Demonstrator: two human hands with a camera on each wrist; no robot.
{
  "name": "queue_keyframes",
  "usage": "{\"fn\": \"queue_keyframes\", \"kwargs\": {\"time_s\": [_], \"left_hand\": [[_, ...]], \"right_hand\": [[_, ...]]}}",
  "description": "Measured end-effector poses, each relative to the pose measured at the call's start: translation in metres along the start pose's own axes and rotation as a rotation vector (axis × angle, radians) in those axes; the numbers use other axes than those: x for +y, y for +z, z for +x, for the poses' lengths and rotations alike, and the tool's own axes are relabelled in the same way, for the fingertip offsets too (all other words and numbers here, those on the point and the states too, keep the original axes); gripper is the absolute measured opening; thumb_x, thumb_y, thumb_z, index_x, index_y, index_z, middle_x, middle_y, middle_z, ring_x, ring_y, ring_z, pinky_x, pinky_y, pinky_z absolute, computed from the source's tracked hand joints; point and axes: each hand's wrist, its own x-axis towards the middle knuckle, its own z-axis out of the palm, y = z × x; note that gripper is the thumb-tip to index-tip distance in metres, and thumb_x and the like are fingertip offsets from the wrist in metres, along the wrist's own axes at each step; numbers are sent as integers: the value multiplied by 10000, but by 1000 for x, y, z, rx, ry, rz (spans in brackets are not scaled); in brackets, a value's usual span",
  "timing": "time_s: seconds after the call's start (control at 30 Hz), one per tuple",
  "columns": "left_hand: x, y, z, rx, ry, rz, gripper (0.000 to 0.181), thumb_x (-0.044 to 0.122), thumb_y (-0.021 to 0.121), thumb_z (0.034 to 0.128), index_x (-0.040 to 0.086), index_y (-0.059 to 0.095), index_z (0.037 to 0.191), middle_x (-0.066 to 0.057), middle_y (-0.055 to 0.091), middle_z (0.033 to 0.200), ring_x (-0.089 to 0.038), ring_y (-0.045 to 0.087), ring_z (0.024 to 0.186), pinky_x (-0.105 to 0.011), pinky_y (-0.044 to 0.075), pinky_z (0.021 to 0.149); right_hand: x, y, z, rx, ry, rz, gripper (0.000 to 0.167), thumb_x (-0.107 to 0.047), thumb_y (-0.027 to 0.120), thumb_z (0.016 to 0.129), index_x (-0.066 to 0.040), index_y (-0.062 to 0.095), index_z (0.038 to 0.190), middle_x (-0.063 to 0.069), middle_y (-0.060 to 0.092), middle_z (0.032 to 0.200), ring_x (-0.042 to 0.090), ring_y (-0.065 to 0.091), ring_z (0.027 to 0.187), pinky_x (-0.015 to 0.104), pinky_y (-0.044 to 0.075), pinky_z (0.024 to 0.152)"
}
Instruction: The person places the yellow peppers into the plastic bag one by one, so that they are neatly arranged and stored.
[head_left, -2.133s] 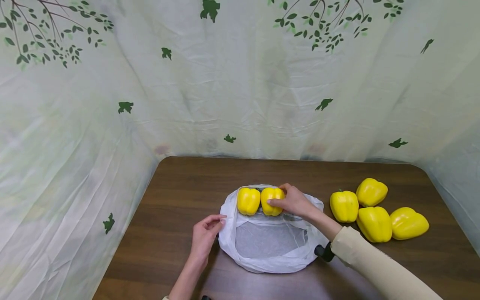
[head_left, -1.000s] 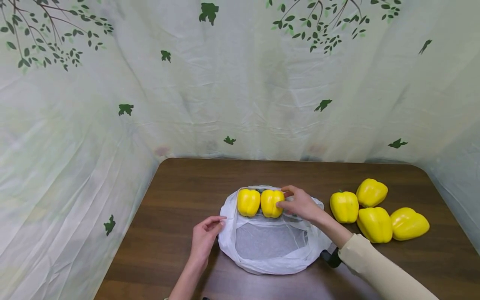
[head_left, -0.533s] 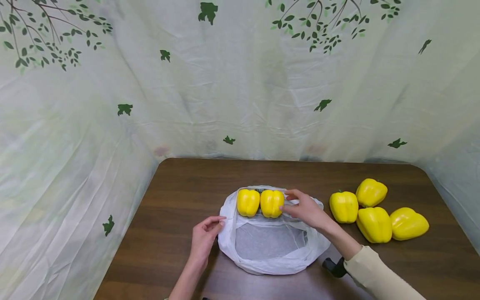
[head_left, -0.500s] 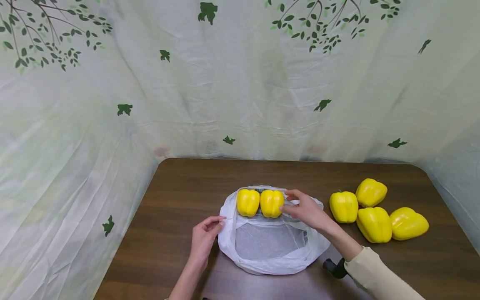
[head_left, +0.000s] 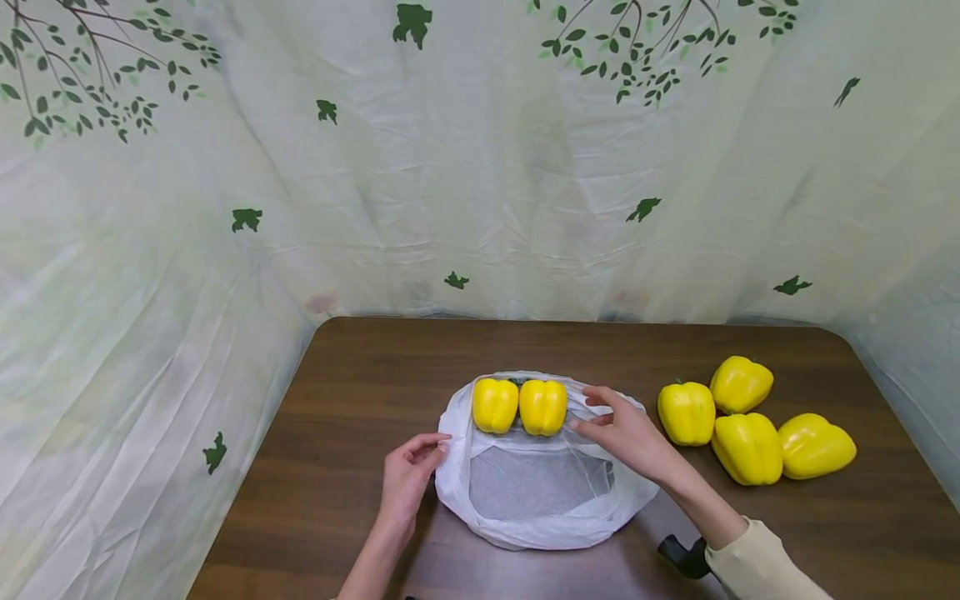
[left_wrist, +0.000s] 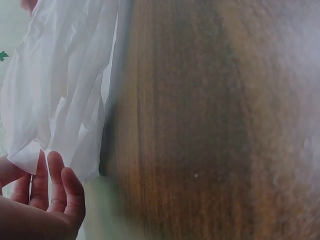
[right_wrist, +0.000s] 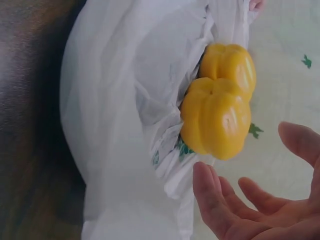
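On the far left of my head view I have a pale cloth [head_left: 135, 333] printed with green leaves, which also runs behind the brown table [head_left: 360, 375]. Next comes the left hand [head_left: 406, 477]: I see its thumb and forefinger pinching the edge of a white plastic bag [head_left: 525, 531] at its left side, the other fingers loosely bent. The bag sits on the table, its mouth wide and facing me. At the far side of that mouth I see two yellow peppers, the left one [head_left: 495, 406] and the right one [head_left: 543, 407], side by side. Just right of them is the right hand [head_left: 626, 429], thumb and fingers well apart, holding nothing; I can't tell whether it touches the bag. A black piece [head_left: 684, 556] shows beside the light sleeve [head_left: 761, 567]. Farther right, I count four more yellow peppers [head_left: 747, 449] clustered on the table.
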Motion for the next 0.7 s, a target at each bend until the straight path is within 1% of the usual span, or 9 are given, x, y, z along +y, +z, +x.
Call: {"fn": "queue_keyframes", "kwargs": {"time_s": [0.27, 0.5, 0.7], "left_hand": [[0, 1, 0, -4, 0, -2, 180, 97, 679, 915, 17, 736, 1065, -115, 685, 1034, -233, 609, 878, -242, 514, 788], [0, 1, 0, 1, -7, -9, 178, 95, 686, 910, 15, 738, 1061, -115, 687, 1030, -232, 609, 876, -241, 516, 787], [0, 1, 0, -2, -13, -6, 181, 101, 683, 914, 19, 737, 1065, -113, 683, 1031, -233, 603, 874, -242, 515, 783]], "right_hand": [[4, -4, -12, 43, 12, -22, 656, -363, 702, 900, -59, 456, 1426, 202, 522, 1366, 295, 607, 1066, 403, 551, 807], [12, -8, -22, 59, 2, 15, 664, -391, 700, 897, -77, 454, 1428, 190, 515, 1381, 311, 584, 1118, 430, 539, 837], [19, -12, -30, 63, -10, 36, 680, -443, 694, 891, -105, 453, 1430, 170, 503, 1396, 327, 550, 1173, 447, 531, 855]]}}
